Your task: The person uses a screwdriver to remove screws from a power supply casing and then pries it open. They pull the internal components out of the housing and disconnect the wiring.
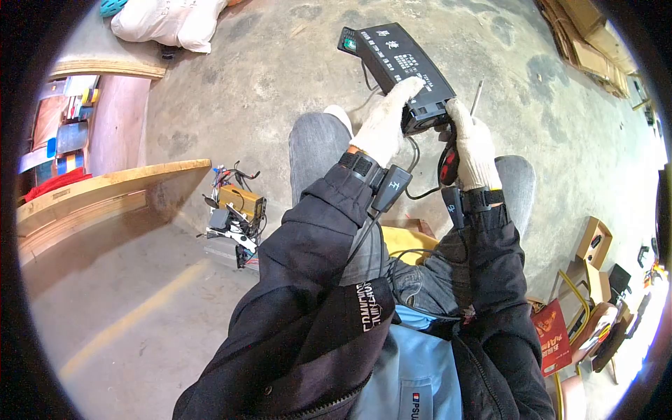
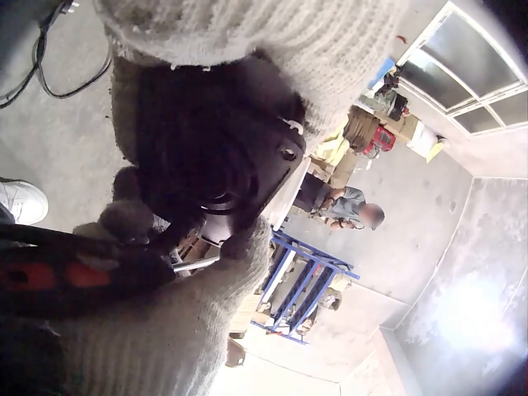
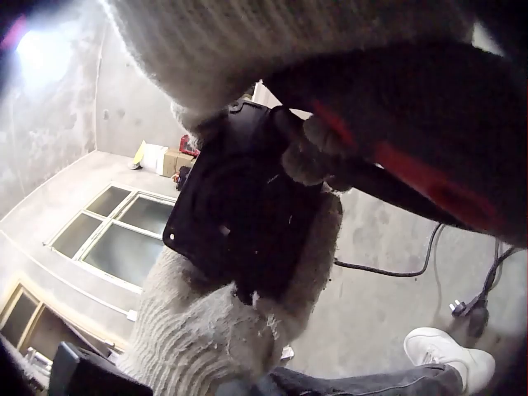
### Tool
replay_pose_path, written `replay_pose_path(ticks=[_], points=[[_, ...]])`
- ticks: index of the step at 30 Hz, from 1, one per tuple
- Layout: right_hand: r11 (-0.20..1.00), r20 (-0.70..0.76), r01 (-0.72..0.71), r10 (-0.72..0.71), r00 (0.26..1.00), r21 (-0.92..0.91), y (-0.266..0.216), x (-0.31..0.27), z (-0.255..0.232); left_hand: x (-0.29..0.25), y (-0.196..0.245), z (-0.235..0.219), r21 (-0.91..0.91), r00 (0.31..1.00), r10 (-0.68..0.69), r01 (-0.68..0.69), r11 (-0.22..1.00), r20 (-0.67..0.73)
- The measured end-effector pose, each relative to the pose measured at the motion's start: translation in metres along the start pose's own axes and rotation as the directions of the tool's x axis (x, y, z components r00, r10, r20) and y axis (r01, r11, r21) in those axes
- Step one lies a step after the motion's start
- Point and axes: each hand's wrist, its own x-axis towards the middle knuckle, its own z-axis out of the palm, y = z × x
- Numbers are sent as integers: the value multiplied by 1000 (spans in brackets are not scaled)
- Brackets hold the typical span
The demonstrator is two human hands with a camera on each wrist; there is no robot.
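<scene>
A long black box-shaped device (image 1: 402,59) with white printed characters tilts up above the floor between my knees. My gloved left hand (image 1: 388,122) grips its near end from the left. At the right corner of that end, my gloved right hand (image 1: 474,143) holds a screwdriver with a black-and-red handle (image 1: 449,166), its metal shaft (image 1: 477,98) pointing away past the fingers. Right fingers also touch the device's edge. In the left wrist view the near end shows a dark square face with a round fan (image 2: 219,177). Shadow hides most detail there.
A black cable (image 1: 414,189) hangs by the device; its plug (image 3: 470,318) lies near a white shoe (image 3: 450,355). Gold electronics with wires (image 1: 241,203) sit left beside a wooden board (image 1: 119,185). Cardboard (image 1: 588,49) lies far right, a red box (image 1: 553,336) near right. Another person (image 2: 351,206) stands behind.
</scene>
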Motion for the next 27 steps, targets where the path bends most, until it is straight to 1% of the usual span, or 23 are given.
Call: replay_pose_path(ticks=[5,7,10,13,15,17,19,20,21,22,24,25,26,27], points=[[1000,-21,13,-13,1000,-3,2,3,0,3,-2,0,-7,1000,0,0,1000,25],[1000,-31,24,-24,999,2,4,5,0,0,-1,3,26,1000,-23,23,999,-1],[999,-45,32,-33,998,-31,7,7,0,-2,1,3,14,998,-57,57,998,18],[997,-74,68,-71,995,-37,19,13,2,-2,2,3,35,996,-79,78,996,33],[991,-137,100,-111,984,-84,22,13,5,-4,4,2,42,994,-99,97,994,39],[991,-128,103,-113,985,-81,20,11,5,-4,5,2,50,992,-120,118,992,47],[991,-119,107,-116,986,-78,15,7,5,-2,3,0,40,995,-86,84,996,49],[995,-86,91,-95,992,-48,12,5,4,-1,2,-1,42,995,-86,84,996,49],[997,-52,73,-74,996,-18,10,3,4,-3,4,1,54,995,-95,95,994,-2],[997,-52,74,-75,996,-17,12,2,6,-5,6,3,65,993,-102,105,992,-53],[988,-48,151,-150,988,17,15,2,8,-12,13,8,70,991,-112,117,991,-74],[988,-50,153,-152,987,16,15,1,6,-15,15,10,73,988,-124,131,989,-94],[967,-30,237,-240,970,-92,13,0,3,-15,15,10,73,988,-124,130,989,-90],[927,-4,319,-326,945,-196,11,-2,0,-16,17,11,67,992,-95,100,993,-80]])
